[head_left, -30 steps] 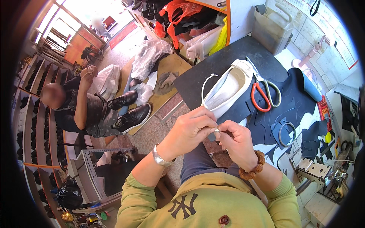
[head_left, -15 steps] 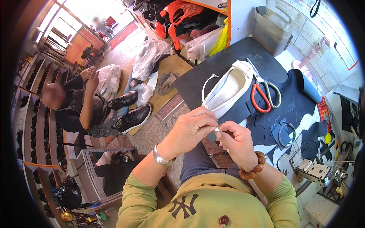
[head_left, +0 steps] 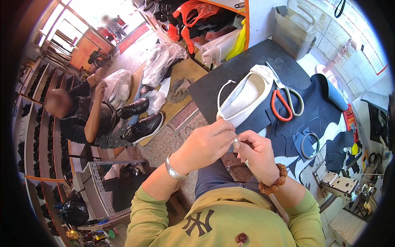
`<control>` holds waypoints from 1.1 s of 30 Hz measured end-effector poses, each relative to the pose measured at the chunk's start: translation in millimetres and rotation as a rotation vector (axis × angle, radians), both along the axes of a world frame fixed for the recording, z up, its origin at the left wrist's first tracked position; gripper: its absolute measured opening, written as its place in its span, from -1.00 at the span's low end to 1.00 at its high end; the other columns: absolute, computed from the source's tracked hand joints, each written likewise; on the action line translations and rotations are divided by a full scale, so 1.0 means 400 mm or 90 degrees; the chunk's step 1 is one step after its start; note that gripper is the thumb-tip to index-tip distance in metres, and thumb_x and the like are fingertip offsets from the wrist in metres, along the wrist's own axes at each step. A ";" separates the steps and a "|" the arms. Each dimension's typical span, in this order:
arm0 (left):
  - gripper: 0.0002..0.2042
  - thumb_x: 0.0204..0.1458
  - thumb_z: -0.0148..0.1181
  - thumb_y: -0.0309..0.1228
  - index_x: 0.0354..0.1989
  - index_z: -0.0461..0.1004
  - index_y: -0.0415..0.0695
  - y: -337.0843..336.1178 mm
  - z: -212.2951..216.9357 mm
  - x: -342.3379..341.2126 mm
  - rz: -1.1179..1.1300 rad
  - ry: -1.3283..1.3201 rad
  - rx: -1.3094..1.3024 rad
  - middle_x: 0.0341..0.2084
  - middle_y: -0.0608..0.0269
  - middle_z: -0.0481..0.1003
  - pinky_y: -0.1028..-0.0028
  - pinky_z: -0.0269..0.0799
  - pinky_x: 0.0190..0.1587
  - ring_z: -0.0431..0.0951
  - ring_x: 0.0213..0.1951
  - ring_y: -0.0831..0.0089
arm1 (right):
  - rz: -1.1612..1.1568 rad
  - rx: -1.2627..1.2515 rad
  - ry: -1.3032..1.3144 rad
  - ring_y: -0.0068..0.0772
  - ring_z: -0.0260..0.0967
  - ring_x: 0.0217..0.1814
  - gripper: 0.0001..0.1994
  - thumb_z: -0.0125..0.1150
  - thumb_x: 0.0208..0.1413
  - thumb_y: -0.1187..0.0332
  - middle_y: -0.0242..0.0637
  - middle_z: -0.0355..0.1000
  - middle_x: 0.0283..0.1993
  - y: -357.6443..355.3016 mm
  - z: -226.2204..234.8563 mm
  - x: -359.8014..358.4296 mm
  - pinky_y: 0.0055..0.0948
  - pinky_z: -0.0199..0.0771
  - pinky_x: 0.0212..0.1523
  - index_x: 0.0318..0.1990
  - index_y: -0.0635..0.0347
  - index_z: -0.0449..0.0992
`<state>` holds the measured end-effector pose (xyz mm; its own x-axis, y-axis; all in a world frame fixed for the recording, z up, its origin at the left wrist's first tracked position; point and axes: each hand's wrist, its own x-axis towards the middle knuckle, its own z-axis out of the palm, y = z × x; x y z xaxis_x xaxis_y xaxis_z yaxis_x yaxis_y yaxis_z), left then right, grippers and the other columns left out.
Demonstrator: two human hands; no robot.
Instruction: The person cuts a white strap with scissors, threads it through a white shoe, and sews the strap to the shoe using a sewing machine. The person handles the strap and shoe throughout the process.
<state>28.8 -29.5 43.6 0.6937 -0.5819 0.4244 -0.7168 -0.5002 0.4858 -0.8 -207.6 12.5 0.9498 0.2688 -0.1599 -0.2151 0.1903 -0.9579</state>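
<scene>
My left hand (head_left: pixel 207 143) and my right hand (head_left: pixel 258 153) meet in front of me, fingertips pinched together. Between them shows a small white piece (head_left: pixel 235 142), mostly covered by the fingers, so its kind is unclear. Just beyond my left fingers, a white flat shoe (head_left: pixel 249 94) lies on the black work surface (head_left: pixel 210 88). Its thin white strap (head_left: pixel 221 92) curves out on the left side. Right of the shoe rest scissors (head_left: pixel 282 106) with one red and one pale handle, blades partly against the shoe.
Dark blue sheet material (head_left: pixel 321 99) and a tape roll (head_left: pixel 310 145) lie to the right. A cloudy plastic jug (head_left: pixel 294 33) stands at the back. On the left a seated person (head_left: pixel 96 109) raises both hands, near black shoes (head_left: pixel 144 128) on a board. A metal machine part (head_left: pixel 338 185) sits lower right.
My left hand has shifted slightly, its fingers curling tighter, with the back of the hand turned more upward. My right hand stays nearly in place. The seated person's hands have moved apart.
</scene>
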 end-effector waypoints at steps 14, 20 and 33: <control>-0.94 -0.18 0.14 -0.64 -0.50 0.44 -0.24 0.039 -0.007 -0.011 0.148 0.031 -0.197 -0.30 0.11 0.55 0.47 0.45 -0.41 0.56 -0.40 0.38 | 0.022 0.112 0.129 -0.74 0.27 -0.58 -0.89 0.12 0.16 0.43 -0.40 0.41 -0.47 -0.021 -0.006 0.004 -0.71 0.28 -0.58 -0.24 0.30 0.49; -0.86 -0.10 0.29 -0.53 -0.45 0.40 -0.19 0.008 -0.075 -0.081 0.235 0.166 -0.197 -0.54 0.26 0.45 0.51 0.37 -0.45 0.47 -0.51 0.46 | 0.044 0.155 0.174 -0.65 0.32 -0.56 -0.89 0.11 0.16 0.46 -0.33 0.44 -0.45 -0.021 -0.015 0.002 -0.68 0.31 -0.53 -0.25 0.33 0.48; -0.82 0.16 0.13 -0.28 -0.36 0.52 -0.13 -0.063 -0.118 -0.073 0.218 0.799 -0.642 -0.57 0.54 0.39 0.74 0.09 -0.51 0.25 -0.54 0.80 | 0.043 0.143 0.223 -0.68 0.21 -0.63 -0.90 0.08 0.18 0.43 -0.37 0.40 -0.52 -0.022 -0.043 -0.007 -0.68 0.23 -0.58 -0.32 0.26 0.47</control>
